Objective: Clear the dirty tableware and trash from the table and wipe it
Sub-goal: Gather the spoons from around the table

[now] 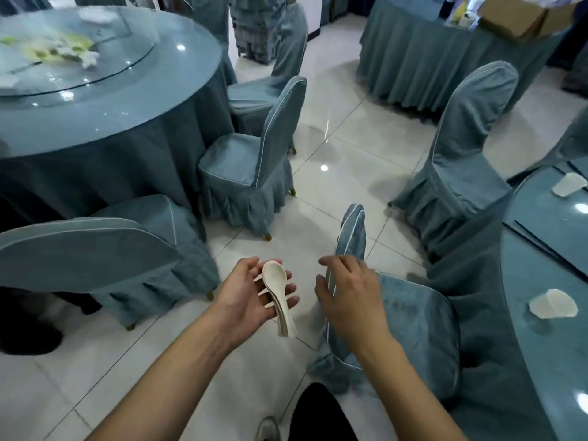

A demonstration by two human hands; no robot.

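On left hand (251,292), stacked spoons (277,296), bowls forward, handles toward wearer

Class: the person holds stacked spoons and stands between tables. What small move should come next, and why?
Probably reach the free right hand to the nearer plastic cup on the table at right: the left hand already holds the spoons, and cups remain uncleared.

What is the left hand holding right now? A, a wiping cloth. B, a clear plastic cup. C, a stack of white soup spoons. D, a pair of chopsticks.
C: the left hand lies palm up with a nested stack of white soup spoons across its fingers, while the right hand hovers open and holds nothing beside the back of a covered chair.
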